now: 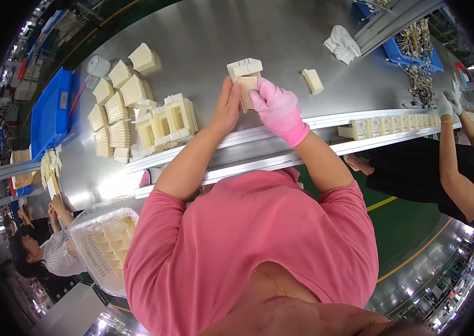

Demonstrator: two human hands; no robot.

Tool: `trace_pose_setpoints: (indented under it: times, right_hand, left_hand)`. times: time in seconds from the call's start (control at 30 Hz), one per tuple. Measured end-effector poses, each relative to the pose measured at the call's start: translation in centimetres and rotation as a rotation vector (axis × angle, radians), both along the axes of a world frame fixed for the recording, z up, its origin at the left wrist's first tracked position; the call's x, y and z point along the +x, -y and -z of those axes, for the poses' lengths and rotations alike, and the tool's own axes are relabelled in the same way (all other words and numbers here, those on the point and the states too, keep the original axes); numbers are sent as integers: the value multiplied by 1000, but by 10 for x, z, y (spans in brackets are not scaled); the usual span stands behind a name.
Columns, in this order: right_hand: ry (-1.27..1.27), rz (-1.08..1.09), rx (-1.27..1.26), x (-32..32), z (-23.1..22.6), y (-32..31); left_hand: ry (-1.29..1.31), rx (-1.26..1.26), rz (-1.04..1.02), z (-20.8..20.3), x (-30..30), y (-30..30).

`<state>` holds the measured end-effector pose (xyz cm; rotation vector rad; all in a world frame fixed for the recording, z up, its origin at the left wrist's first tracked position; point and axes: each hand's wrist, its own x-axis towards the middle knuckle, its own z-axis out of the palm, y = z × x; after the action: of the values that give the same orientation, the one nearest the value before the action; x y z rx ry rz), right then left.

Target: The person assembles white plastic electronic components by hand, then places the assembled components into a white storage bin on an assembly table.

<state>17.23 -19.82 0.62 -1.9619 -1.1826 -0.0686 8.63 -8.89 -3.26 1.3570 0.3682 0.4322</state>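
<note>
Both hands at mid-bench, above the near edge. Left hand [227, 106], bare: fingers and thumb grasping the left side of a cream plastic housing [245, 68]. Right hand [280, 112], in a pink glove: fingers closed on the housing's right side, thumb by a flat cream panel [247, 94] at the near face. Whether panel and housing are joined, cannot tell. Housing held over the bench [209, 45], just beyond the metal rails [318, 122] running along the near edge.

Left of the hands: a group of open cream frames [176, 116], standing side by side near the rails. Further left, stacks of thin cream plates [117, 106], several rows fanned. Clear tape roll [98, 66] beside the farther stacks; blue tray [50, 115] at the bench's left end.

Right of the hands: one loose cream block [312, 82], apart from the rest; crumpled white cloth [342, 45] beyond it. Row of cream housings [399, 124] lined up between the rails. Blue bin [436, 60] with wire bundles [415, 36] at far right; near it, a co-worker's white-gloved hand [445, 105].

Lower left: plastic-lined white basket [94, 255] containing cream parts, near another co-worker in a striped top [63, 256].
</note>
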Motion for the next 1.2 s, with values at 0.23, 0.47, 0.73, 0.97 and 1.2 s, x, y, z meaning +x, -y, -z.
trace_pose_setpoints:
  times: [0.23, 0.47, 0.73, 0.97, 1.2]
  right_hand:
    - [-102, -165, -108, 0, -19, 8]
    - [-689, -198, 89, 23, -32, 29]
    - [-923, -655, 15, 24, -46, 48]
    - [-203, 75, -729, 48, -42, 109]
    - [312, 247, -621, 87, -15, 105]
  left_hand:
    - [1, -99, 69, -10, -2, 5]
    - [-74, -143, 173, -18, -6, 5]
    - [-363, 43, 718, -55, -10, 9]
    - [-422, 1385, 440, -45, -49, -72]
    - [-822, 1530, 786, -43, -72, -95]
